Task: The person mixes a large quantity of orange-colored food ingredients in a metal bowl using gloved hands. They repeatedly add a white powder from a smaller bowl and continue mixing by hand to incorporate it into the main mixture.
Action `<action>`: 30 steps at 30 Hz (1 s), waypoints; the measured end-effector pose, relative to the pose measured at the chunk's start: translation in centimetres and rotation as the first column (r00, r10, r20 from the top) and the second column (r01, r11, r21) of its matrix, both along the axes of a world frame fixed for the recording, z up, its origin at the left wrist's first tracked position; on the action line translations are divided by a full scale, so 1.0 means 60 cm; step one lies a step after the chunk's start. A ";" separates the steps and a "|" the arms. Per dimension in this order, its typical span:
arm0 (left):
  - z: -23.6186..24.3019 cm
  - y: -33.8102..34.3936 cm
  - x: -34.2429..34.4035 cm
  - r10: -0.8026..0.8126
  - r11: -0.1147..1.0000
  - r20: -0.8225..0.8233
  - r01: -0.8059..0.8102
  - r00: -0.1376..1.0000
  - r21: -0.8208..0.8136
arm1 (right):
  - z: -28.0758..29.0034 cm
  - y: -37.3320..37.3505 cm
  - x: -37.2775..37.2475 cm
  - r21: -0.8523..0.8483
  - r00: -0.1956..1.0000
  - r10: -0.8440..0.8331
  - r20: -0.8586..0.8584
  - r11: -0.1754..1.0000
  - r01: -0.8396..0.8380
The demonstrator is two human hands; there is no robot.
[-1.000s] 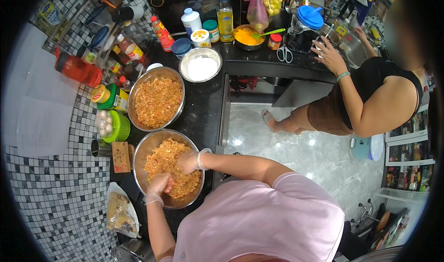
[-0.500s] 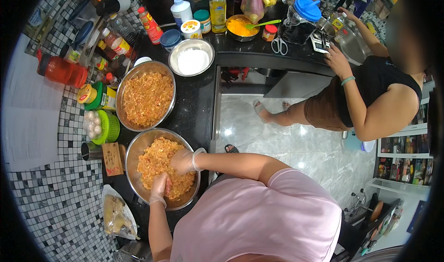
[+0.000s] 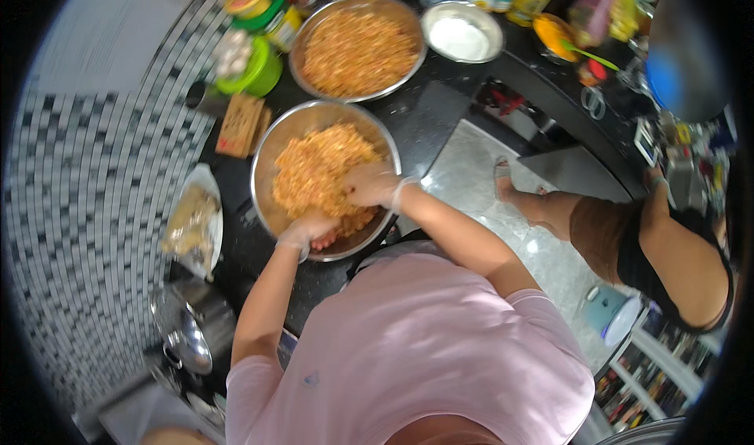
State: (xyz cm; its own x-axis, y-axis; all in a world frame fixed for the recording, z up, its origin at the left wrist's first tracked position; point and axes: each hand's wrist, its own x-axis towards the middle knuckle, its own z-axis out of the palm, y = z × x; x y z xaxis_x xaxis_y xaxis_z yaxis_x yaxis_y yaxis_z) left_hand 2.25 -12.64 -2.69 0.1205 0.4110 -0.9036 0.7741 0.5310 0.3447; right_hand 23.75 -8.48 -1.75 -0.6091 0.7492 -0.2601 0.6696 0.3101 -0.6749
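Observation:
A steel bowl [image 3: 263, 150] stands on the dark counter in front of me, holding a lumpy orange minced mixture [image 3: 318, 162]. Both of my hands wear clear plastic gloves. My left hand [image 3: 309, 227] is at the bowl's near side, its fingers curled into the mixture beside a pinkish patch. From the right, my right hand [image 3: 372, 186] presses into the heap; its fingers are sunk in and hidden.
Beyond stands a second steel bowl [image 3: 420, 48] of similar mixture, beside a smaller bowl of white powder [image 3: 459, 38]. A wooden block [image 3: 239, 124], a green basket [image 3: 263, 69] and a plastic-wrapped plate [image 3: 214, 209] lie leftward. Another person [image 3: 667, 241] stands at right.
My view has turned and shifted, so the bowls appear farther right and up. Both hands stay in the mixture, with the left hand lying flatter across the near side.

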 end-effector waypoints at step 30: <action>-0.016 0.133 0.066 0.321 0.884 0.345 -0.410 0.882 0.225 | 0.050 0.009 -0.010 -0.148 0.976 0.168 0.135 0.978 -0.148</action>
State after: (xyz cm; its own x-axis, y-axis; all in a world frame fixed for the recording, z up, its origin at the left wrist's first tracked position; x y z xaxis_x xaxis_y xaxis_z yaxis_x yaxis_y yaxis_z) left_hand 6.22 -4.64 -3.62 0.1486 0.7091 -0.6893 0.3848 0.6006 0.7009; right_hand 23.13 -7.96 1.27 -0.6648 0.5977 -0.4481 0.7139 0.3317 -0.6167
